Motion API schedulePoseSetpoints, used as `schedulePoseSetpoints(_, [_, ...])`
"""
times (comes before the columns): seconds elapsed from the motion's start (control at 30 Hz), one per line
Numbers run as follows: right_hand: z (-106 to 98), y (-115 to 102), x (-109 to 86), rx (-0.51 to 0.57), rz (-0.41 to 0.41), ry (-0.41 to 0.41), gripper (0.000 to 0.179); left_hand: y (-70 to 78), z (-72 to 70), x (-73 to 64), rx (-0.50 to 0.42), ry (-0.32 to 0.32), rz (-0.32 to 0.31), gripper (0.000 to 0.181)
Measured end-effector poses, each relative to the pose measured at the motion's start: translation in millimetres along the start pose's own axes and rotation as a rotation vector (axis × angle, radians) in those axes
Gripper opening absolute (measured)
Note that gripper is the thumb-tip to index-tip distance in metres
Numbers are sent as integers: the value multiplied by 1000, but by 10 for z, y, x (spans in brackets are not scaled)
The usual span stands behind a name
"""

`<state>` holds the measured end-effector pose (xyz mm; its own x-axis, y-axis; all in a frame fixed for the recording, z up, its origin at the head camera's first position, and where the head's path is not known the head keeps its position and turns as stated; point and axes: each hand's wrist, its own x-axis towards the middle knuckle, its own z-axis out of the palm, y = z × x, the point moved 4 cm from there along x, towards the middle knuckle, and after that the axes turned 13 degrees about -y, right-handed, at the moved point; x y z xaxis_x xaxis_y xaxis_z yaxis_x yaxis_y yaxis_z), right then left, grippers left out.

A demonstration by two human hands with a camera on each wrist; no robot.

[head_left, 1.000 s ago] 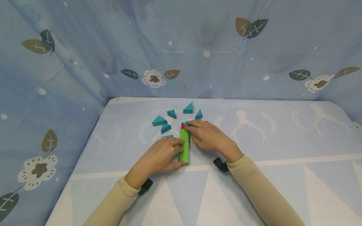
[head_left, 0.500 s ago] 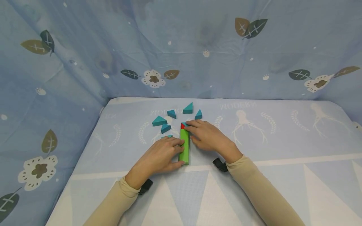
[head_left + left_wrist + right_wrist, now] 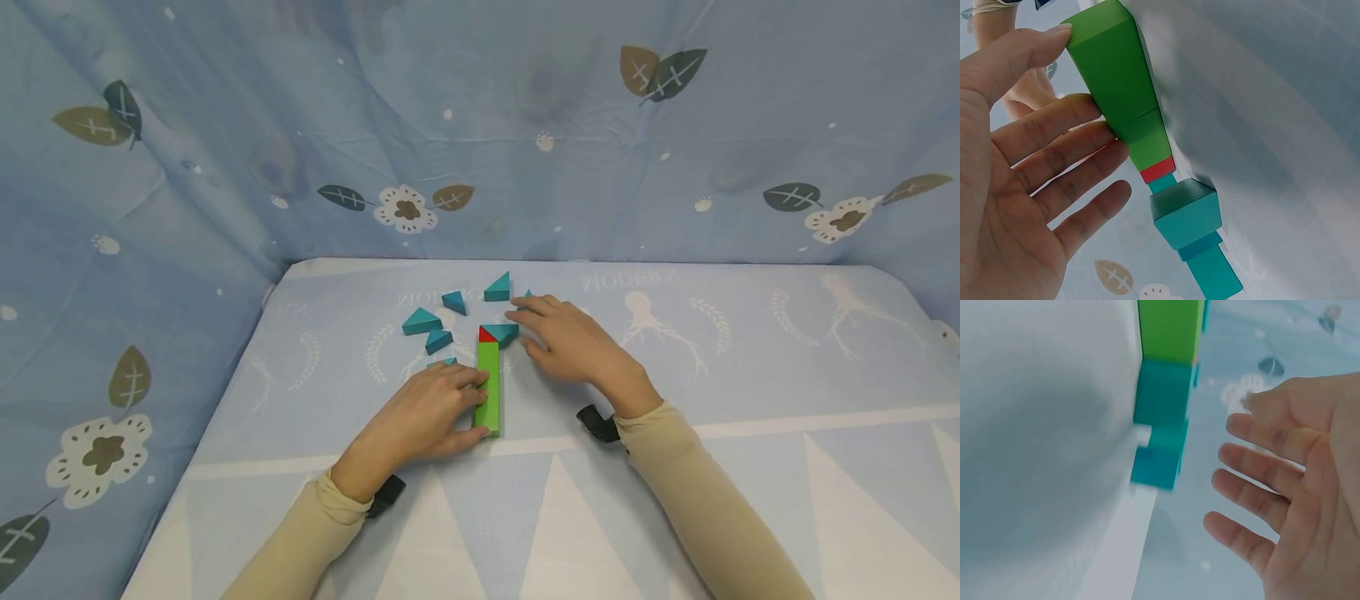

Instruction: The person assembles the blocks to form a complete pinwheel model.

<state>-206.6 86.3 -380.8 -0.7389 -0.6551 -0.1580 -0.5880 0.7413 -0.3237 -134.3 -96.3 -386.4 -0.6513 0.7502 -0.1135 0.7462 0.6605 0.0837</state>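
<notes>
Two green blocks lie end to end in a line on the table, their seam visible in the left wrist view. My left hand rests against their left side, thumb at the near end, fingers extended. At the far end sits a small red triangular block, with a teal triangular block beside it on the right. My right hand hovers just right of that teal block, holding nothing, its fingers loosely spread. It partly covers another teal block behind it.
Several teal triangular blocks lie beyond and to the left, among them a large one and another. One teal block is partly hidden by my left hand. A blue patterned curtain rises behind the table.
My right hand has let go of the teal block beside the red one and moved slightly right and away, uncovering it. My left hand and the green blocks have stayed put.
</notes>
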Motion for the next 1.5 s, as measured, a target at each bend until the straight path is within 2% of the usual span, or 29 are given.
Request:
schedulePoseSetpoints(0.2, [-42, 217, -9, 14, 62, 8, 43, -12, 5, 1, -5, 0, -4, 43])
schedulePoseSetpoints(0.4, [-3, 300, 11, 33, 76, -19, 46, -16, 0, -7, -13, 4, -5, 43])
schedulePoseSetpoints(0.83, [122, 280, 77, 56, 63, -47, 45, -12, -16, -7, -14, 17, 9, 43])
schedulePoseSetpoints(1.3, [142, 276, 73, 79, 78, -59, 51, -1, -13, -10, -17, 19, 10, 42])
schedulePoseSetpoints(1.5, [167, 225, 93, 56, 51, -36, 50, 2, -8, -3, -20, 18, 11, 42])
